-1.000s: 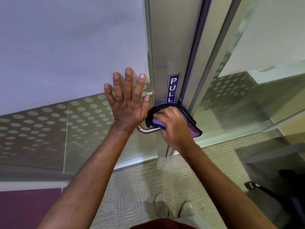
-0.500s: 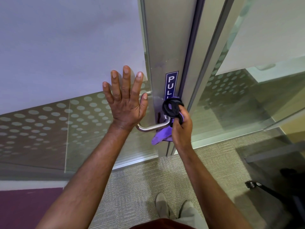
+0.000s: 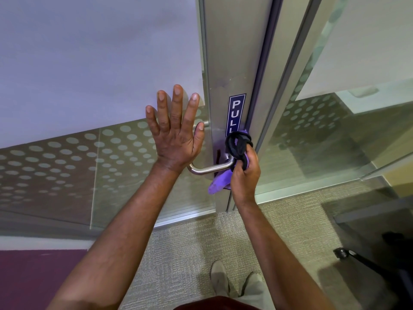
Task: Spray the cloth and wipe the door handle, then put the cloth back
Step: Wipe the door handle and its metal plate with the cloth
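Setting: glass door (image 3: 67,63) with dotted frosting, metal stile carrying a PULL sign (image 3: 236,113), carpet below.
Left hand (image 3: 176,139): fully spread, holding nothing, palm flat on the glass, likely to steady the door against the wiping.
Right hand (image 3: 244,173): closed around the bunched purple cloth (image 3: 238,144).
Cloth: wrapped at the door handle (image 3: 210,169) where it meets the stile, its tail hanging below.
Stage: wiping, judged underway.

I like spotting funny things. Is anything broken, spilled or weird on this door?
Nothing looks broken or spilled. The right hand holds a bunched purple cloth against the door handle, covering the bottom of the PULL sign. The left hand presses flat on the glass.
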{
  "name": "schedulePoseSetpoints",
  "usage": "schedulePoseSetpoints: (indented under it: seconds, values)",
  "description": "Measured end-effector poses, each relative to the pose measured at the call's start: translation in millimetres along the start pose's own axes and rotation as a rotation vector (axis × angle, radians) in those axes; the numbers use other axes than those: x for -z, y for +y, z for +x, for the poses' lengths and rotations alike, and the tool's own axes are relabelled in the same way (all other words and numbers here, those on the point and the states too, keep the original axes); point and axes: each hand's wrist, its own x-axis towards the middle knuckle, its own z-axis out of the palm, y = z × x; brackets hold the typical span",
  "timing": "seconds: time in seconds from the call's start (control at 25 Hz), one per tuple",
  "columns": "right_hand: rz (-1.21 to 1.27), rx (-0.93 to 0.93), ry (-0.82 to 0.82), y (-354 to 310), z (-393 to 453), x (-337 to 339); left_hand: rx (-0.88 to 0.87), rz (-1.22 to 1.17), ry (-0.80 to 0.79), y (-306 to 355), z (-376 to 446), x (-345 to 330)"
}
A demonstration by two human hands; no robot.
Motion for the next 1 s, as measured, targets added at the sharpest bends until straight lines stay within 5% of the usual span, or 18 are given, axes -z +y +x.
schedulePoseSetpoints:
  seconds: [0.28, 0.6, 1.0]
  values:
    - [0.068, -0.128, 0.109, -9, -7, -7, 0.014, 0.021, 0.008, 1, 2, 0]
    - [0.104, -0.263, -0.013, 1, 0, 9, 0.019, 0.015, -0.009, 1, 3, 3]
    - [-0.638, 0.467, -0.254, -11, 9, 24, 0.013, 0.013, 0.015, 1, 2, -1]
